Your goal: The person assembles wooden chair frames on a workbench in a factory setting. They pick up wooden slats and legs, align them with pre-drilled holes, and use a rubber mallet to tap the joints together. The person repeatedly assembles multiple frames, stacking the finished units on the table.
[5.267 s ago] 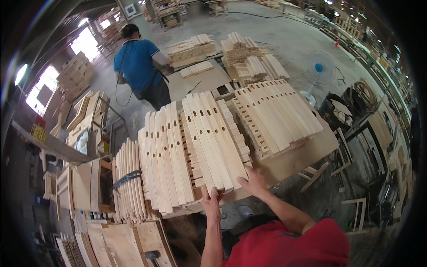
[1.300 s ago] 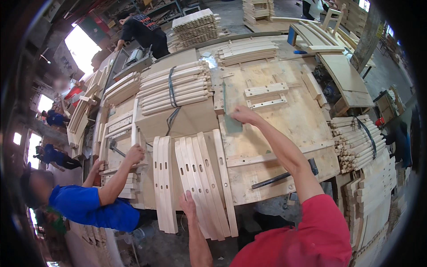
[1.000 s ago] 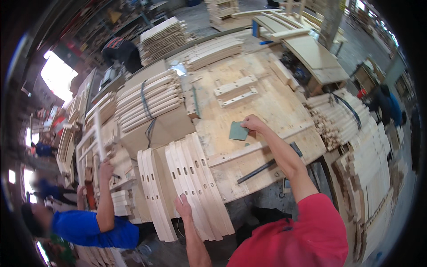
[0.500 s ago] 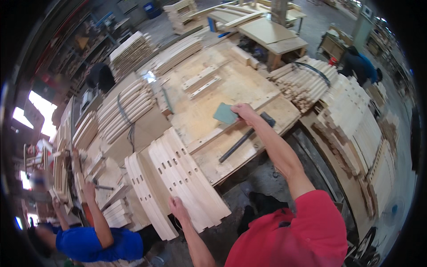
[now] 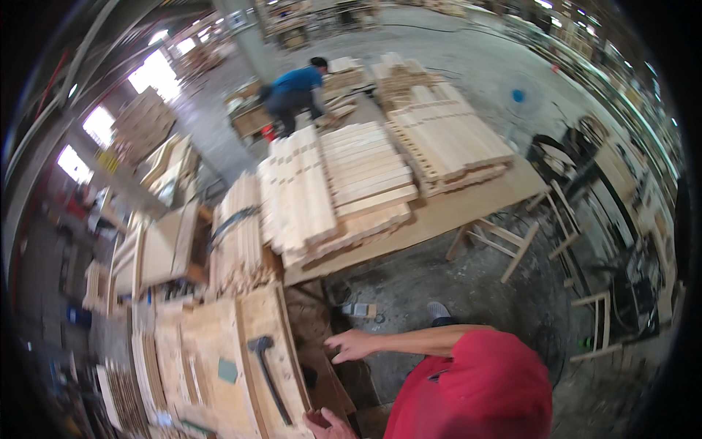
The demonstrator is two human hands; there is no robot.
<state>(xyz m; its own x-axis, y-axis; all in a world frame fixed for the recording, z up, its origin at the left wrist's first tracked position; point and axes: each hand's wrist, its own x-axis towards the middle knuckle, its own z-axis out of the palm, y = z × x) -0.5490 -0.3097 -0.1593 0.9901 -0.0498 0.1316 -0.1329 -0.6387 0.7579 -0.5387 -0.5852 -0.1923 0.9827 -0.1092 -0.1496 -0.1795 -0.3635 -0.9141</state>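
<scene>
My right hand (image 5: 352,345) is held in the air past the workbench's edge, with nothing in it and the fingers partly extended. My left hand (image 5: 330,424) is at the bench corner near the lower edge, fingers apart, close to or touching the wood. On the wooden workbench (image 5: 212,329) lies a black mallet (image 5: 270,380), its head toward the far side. A small green square sheet (image 5: 227,371) lies flat beside it, across a wooden strip. Two short slotted wood pieces (image 5: 189,377) lie farther left.
Stacks of notched boards (image 5: 365,164) rest on a long table (image 5: 468,201) ahead. A strapped bundle of sticks (image 5: 238,234) stands beside them. A person in blue (image 5: 296,95) bends over wood farther off. Wooden frames (image 5: 504,241) stand on the floor at right.
The view has swung to the right. My right hand has let go of the green sheet, which now lies on the bench. My left hand has left the slotted boards for the bench corner.
</scene>
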